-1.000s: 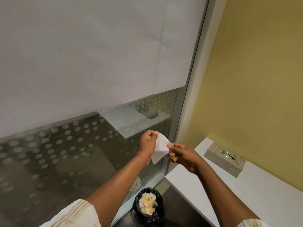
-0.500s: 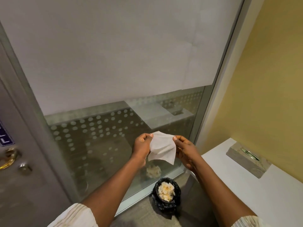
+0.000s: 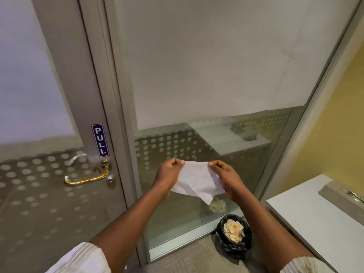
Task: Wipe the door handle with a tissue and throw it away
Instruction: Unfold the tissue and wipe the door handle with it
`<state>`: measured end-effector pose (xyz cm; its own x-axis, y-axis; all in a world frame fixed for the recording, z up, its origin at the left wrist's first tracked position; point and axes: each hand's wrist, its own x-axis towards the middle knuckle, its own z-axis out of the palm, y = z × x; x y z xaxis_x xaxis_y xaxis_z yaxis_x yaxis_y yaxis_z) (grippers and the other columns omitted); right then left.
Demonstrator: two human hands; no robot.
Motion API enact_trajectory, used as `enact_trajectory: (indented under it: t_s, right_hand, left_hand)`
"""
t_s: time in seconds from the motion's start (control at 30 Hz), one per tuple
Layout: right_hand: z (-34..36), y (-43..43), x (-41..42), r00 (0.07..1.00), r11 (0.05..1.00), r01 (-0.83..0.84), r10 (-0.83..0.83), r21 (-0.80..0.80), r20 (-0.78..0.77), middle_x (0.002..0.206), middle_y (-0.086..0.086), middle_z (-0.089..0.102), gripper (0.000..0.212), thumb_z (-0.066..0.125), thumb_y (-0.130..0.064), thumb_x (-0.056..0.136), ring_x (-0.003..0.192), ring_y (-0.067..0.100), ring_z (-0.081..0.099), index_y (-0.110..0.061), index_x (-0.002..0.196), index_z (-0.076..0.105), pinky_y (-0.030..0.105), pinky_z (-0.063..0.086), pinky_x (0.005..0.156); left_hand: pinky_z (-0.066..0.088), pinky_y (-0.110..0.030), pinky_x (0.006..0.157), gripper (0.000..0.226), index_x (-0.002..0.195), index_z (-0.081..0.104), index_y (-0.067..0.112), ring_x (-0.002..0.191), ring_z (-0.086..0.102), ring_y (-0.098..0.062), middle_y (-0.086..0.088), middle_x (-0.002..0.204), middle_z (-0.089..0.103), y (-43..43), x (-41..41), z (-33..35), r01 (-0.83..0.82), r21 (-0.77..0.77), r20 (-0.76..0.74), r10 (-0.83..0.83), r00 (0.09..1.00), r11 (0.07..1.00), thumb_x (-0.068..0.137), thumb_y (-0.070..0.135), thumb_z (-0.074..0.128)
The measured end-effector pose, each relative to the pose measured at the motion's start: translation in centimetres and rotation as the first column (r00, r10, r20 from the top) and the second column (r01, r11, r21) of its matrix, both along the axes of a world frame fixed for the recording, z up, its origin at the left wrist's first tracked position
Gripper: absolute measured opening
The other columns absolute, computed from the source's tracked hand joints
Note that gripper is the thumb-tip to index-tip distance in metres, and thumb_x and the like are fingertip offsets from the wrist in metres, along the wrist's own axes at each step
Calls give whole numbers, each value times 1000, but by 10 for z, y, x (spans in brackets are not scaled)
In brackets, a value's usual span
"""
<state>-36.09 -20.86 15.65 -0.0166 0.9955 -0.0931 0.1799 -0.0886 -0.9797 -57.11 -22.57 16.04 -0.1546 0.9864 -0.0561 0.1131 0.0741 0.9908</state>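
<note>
A white tissue (image 3: 198, 181) is stretched between my two hands in front of a glass panel. My left hand (image 3: 169, 174) pinches its upper left corner and my right hand (image 3: 226, 177) pinches its upper right corner. The tissue hangs down to a point below. To the left, on a grey door, a gold lever door handle (image 3: 86, 179) points leftward, apart from both hands. A small black-lined bin (image 3: 234, 232) stands on the floor below my right arm, with crumpled used tissues in it.
A blue PULL sign (image 3: 100, 140) sits above the handle, and a keyhole (image 3: 110, 182) below it. A white counter (image 3: 315, 219) stands at the right with a metal tissue box (image 3: 342, 195) on it. A yellow wall lies further right.
The view has swung left, bringing the door and its handle into sight. My hands have pulled apart and spread the tissue wider between them.
</note>
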Motion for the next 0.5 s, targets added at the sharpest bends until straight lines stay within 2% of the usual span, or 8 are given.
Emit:
enact_trajectory:
  t_s: [0.1, 0.17, 0.2, 0.27, 0.37, 0.43, 0.5]
  right_hand:
    - [3, -15, -43, 978, 993, -29, 5, 113, 208, 86, -5, 72, 29, 62, -52, 92, 81, 13, 65, -24, 90, 71, 27, 49, 71]
    - [7, -26, -74, 954, 978, -78, 17, 193, 298, 97, -12, 72, 29, 67, -53, 89, 90, 4, 67, -30, 106, 69, 24, 54, 77]
    - [9, -31, -91, 953, 969, -115, 46, 217, 298, 104, -13, 71, 36, 70, -51, 88, 96, 1, 66, -29, 116, 66, 23, 54, 84]
    - [16, -41, -124, 958, 946, -248, 208, 208, 195, 119, -9, 69, 53, 75, -45, 86, 109, 4, 66, -28, 133, 58, 25, 53, 96]
    - [27, -52, -168, 854, 848, -512, 520, 138, -21, 129, -1, 70, 62, 76, -27, 89, 120, 13, 65, -26, 144, 48, 24, 52, 99]
    - [34, -54, -187, 794, 791, -599, 607, 124, -36, 129, 3, 70, 58, 75, -20, 90, 120, 19, 65, -24, 143, 51, 26, 52, 99]
    - [39, -53, -207, 781, 779, -620, 625, 100, -25, 124, 8, 72, 48, 76, -22, 89, 116, 26, 67, -21, 134, 60, 35, 53, 100]
  left_hand:
    - [50, -32, 73, 22, 90, 73, 22, 86, 69, -24, -4, 92, 76, -16, -48, 10, 53, 52, -186, -42, 982, 997, 105, 35, 62]
    - [50, -31, 70, 21, 89, 72, 26, 80, 70, -20, 0, 88, 75, -27, -78, 18, 138, 69, -296, -111, 949, 988, 104, 36, 63]
    - [49, -31, 69, 20, 89, 73, 25, 77, 68, -18, -1, 87, 75, -32, -92, 23, 187, 71, -346, -152, 926, 980, 103, 37, 64]
    - [45, -30, 67, 18, 91, 76, 24, 72, 61, -14, 0, 83, 74, -40, -117, 31, 272, 58, -418, -224, 880, 961, 102, 36, 67]
    - [48, -30, 76, 17, 98, 78, 16, 82, 66, -8, 8, 89, 76, -49, -151, 43, 365, 11, -346, -339, 875, 931, 102, 28, 67]
    - [53, -30, 83, 17, 98, 78, 14, 88, 71, -7, 10, 94, 79, -54, -170, 48, 377, 6, -227, -366, 902, 926, 101, 28, 70]
    - [53, -25, 73, 25, 96, 75, 13, 77, 69, -7, 8, 86, 77, -60, -195, 52, 321, 2, -173, -316, 933, 947, 96, 38, 77]
